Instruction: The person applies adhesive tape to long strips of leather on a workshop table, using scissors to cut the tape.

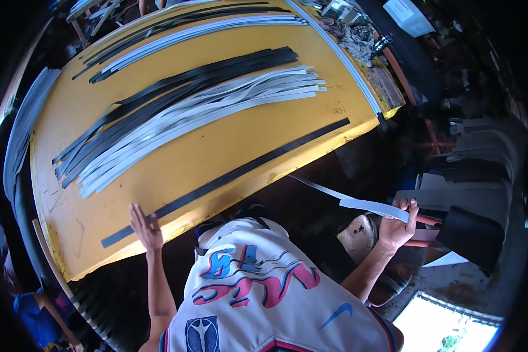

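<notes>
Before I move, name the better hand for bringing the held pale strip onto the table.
Right, I'd judge: the right hand has the pale strip in its fingers, off the near side of the table. The left hand is at the dark strip, seemingly better placed to steady that.

The person wears a loose white sleeveless jersey (249, 293) with wavy pink lettering edged in dark blue, bright blue shapes above it, a blue swoosh mark (the plainest shape on it), a dark square badge with a pale star-like figure, and dark-and-red trim.
</notes>
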The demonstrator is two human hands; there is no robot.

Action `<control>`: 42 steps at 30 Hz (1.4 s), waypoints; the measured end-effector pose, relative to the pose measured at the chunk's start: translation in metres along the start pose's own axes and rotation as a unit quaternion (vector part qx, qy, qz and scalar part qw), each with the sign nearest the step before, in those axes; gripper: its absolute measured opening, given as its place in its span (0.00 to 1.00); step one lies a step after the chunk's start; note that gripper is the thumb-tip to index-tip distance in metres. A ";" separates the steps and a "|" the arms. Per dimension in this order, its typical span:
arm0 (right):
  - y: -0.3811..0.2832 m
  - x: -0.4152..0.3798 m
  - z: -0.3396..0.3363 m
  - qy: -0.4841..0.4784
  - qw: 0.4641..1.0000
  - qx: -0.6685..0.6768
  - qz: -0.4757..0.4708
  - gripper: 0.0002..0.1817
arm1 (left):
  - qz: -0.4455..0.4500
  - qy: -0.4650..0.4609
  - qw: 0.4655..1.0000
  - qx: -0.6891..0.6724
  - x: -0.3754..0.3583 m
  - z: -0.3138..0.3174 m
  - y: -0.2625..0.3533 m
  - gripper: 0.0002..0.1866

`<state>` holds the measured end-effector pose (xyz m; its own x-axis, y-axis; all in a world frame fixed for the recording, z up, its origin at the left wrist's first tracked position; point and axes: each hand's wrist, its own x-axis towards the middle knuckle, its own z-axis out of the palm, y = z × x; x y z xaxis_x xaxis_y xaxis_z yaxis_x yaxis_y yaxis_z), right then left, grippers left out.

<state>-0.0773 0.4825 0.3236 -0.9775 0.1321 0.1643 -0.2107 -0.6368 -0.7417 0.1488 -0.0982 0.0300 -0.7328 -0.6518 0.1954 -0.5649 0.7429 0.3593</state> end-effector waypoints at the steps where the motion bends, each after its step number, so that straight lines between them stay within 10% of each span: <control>1: -0.001 0.002 0.000 -0.012 1.000 -0.011 0.001 0.12 | 0.049 0.029 0.997 -0.048 -0.001 0.007 0.018 0.34; 13: 0.073 0.060 -0.002 -0.245 0.962 -0.014 0.123 0.29 | -0.139 -0.155 0.958 -0.199 -0.042 -0.027 0.139 0.24; 18: 0.136 0.029 0.042 -0.302 0.921 -0.025 0.243 0.27 | -0.204 -0.244 0.722 -0.614 -0.040 -0.059 0.201 0.28; 24: 0.170 -0.003 0.094 -0.410 0.867 -0.175 0.221 0.21 | -0.138 -0.382 0.557 -0.725 -0.015 -0.104 0.245 0.31; 32: 0.200 -0.050 0.170 -0.509 0.749 -0.410 0.110 0.11 | -0.135 -0.328 0.628 -0.692 -0.021 -0.123 0.159 0.11; 42: 0.381 -0.223 0.243 -0.375 0.823 -0.165 0.393 0.10 | -0.096 -0.142 0.819 -0.548 0.003 -0.178 -0.052 0.09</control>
<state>0.0619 0.0253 0.1622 -0.5595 -0.8072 -0.1880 0.3736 -0.0432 -0.9266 0.2432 -0.1662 0.1743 -0.8167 -0.5636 -0.1241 -0.1143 -0.0528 0.9920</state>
